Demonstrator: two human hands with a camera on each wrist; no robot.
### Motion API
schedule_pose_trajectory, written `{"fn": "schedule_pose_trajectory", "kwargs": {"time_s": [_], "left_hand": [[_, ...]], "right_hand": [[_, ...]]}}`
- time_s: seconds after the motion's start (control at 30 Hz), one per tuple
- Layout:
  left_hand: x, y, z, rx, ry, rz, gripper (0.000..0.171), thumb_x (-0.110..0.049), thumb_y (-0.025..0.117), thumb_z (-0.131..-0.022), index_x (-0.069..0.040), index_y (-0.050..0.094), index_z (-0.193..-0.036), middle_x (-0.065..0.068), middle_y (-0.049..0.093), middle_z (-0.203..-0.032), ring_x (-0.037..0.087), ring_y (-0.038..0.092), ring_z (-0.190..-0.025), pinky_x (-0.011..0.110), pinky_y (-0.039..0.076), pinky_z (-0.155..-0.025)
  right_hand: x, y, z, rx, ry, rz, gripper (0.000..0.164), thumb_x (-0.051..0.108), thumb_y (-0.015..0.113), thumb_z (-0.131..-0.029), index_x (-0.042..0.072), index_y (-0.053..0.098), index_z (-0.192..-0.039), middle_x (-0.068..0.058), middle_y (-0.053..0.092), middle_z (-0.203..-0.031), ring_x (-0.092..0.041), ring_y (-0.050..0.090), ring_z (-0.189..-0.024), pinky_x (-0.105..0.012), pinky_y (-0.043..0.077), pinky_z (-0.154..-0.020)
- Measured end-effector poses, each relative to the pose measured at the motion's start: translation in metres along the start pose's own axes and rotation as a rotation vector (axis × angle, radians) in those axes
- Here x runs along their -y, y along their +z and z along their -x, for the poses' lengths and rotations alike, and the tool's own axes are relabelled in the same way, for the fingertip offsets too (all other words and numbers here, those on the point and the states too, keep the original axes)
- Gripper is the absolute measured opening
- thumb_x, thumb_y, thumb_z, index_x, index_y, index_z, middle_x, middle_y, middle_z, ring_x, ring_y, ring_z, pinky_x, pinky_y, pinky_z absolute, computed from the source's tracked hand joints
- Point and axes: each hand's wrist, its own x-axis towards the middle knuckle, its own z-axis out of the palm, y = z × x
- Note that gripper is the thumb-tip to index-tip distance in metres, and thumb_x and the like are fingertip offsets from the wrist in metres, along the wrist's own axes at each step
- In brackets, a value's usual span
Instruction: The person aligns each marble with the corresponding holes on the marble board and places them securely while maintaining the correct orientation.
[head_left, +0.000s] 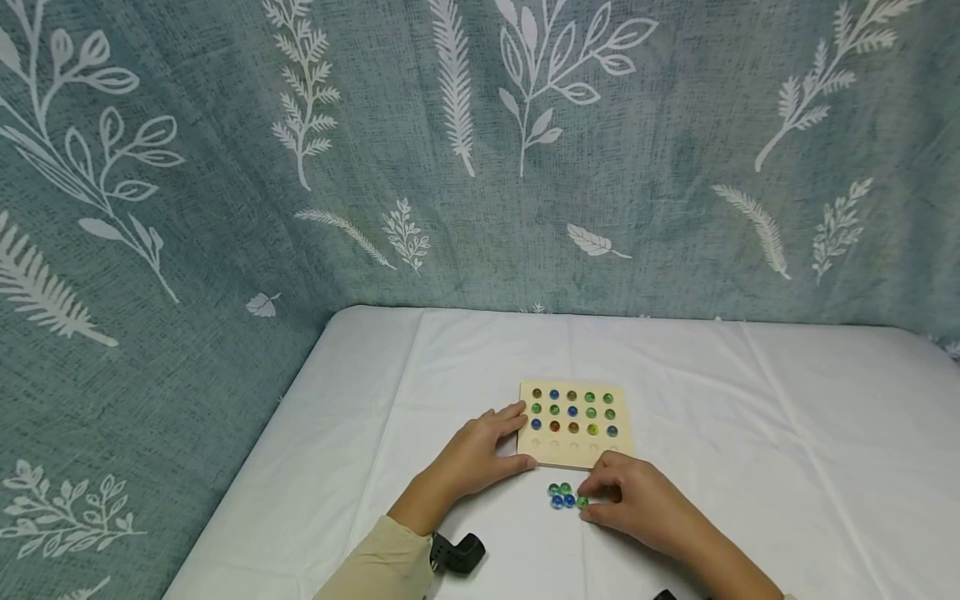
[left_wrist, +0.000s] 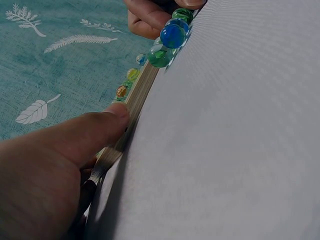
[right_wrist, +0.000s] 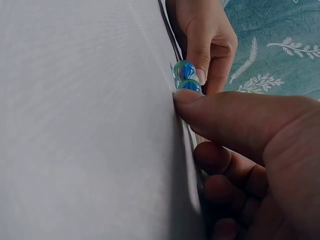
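A pale wooden board (head_left: 573, 458) lies on the white cloth, with three rows of coloured glass marbles seated in it and a row of bare hollows along its near side. My left hand (head_left: 480, 454) holds its near left corner, fingers at the left side and thumb on the front edge. Just in front of the board, my right hand (head_left: 637, 500) pinches a green marble (head_left: 582, 502) between thumb and forefinger. Right beside that marble sit two blue marbles (right_wrist: 185, 70) and two green marbles (left_wrist: 160, 56) in a small cluster.
White cloth (head_left: 712, 400) covers the table, with creases across it. A teal curtain (head_left: 525, 250) with white leaf prints hangs behind and to the left. A black wrist device (head_left: 461, 554) sits by my left sleeve.
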Motion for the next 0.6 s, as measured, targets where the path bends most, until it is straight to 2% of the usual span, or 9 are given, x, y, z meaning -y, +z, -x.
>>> {"fn": "schedule_pose_trajectory", "kwargs": {"time_s": [0.6], "left_hand": [[0.0000, 0.0001, 0.0012, 0.001, -0.001, 0.000, 0.070, -0.050, 0.072, -0.086, -0.020, 0.050, -0.146, -0.011, 0.036, -0.157, 0.036, 0.039, -0.142, 0.050, 0.037, -0.114]], "right_hand": [[0.0021, -0.0023, 0.0005, 0.003, 0.004, -0.004, 0.013, 0.029, 0.083, -0.078, 0.024, 0.076, -0.088, 0.016, 0.060, -0.085, 0.000, 0.052, -0.075, -0.020, 0.047, -0.065]]}}
